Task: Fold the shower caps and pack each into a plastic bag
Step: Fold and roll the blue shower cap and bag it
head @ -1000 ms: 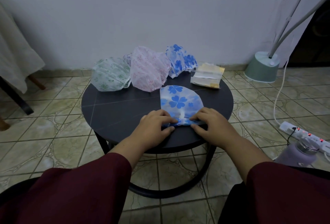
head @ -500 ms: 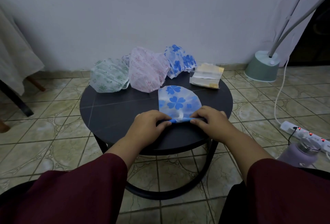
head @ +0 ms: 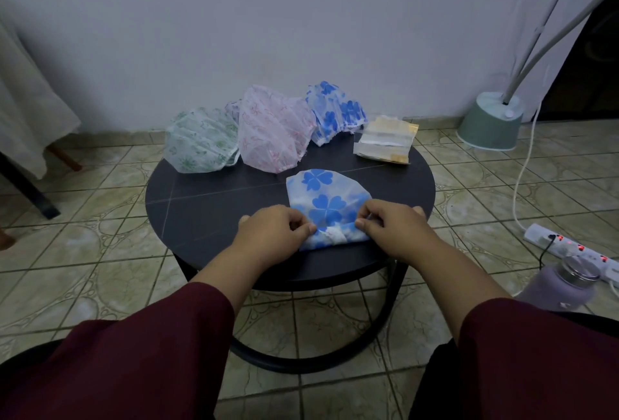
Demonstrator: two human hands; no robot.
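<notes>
A blue-flowered shower cap lies flat near the front of the round black table. My left hand pinches its near hem on the left, and my right hand pinches it on the right; the hem is rolled up between them. At the back of the table lie a green-patterned cap, a pink cap and another blue-flowered cap. A stack of clear plastic bags sits at the back right.
On the tiled floor to the right are a power strip with red lights, a lilac bottle and a green stand base with white poles. A cloth-draped piece of furniture stands at the left.
Both hands have drawn the cap's near hem up and over, so a folded band now shows between the thumbs. The hands sit slightly farther from me than before.
</notes>
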